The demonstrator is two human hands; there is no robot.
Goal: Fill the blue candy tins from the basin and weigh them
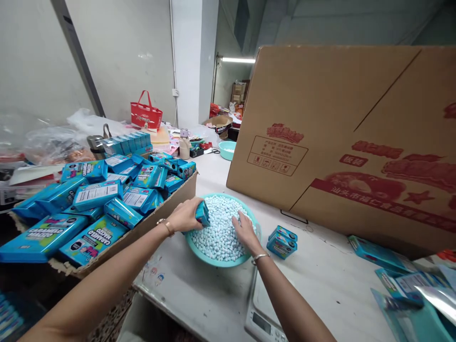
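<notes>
Since the scale [261,301] sits on the worktop's [203,304] near side, likely for easy reach, bowl [213,262] comes just behind, full of pale-blue pellets [221,225]; left hand [183,217] clamped on small blue box [203,214] over bowl's left side, probably so spills drop back, right hand [245,232] apart from it, among pellets, can't tell if gripping any; blue pair of boxes [282,242] beside bowl; open carton [170,203] at left, heaped with blue packs [98,194]; red bag [146,116] farther off
</notes>
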